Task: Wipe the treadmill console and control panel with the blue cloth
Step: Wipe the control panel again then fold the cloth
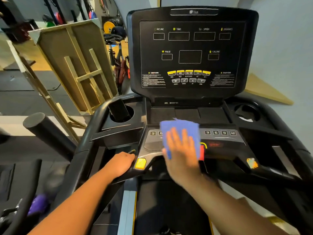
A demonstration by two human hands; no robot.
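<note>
Cloth (pixel 180 133) is flat on the lower control panel (pixel 220 141) under the right hand (pixel 179 148), fingers spread and pressing, while the left hand (pixel 123 162) curls round the handlebar (pixel 128 173) left of it, so the upright console (pixel 191 53) above looks next.

Wooden frame (pixel 74 65) leaning at left, exercise bike (pixel 116 53) behind it, yellow weight plate (pixel 108 26), purple ball (pixel 38 204) on floor

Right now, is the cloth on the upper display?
No, the right hand presses the cloth flat on the lower control panel, below the display.
</note>
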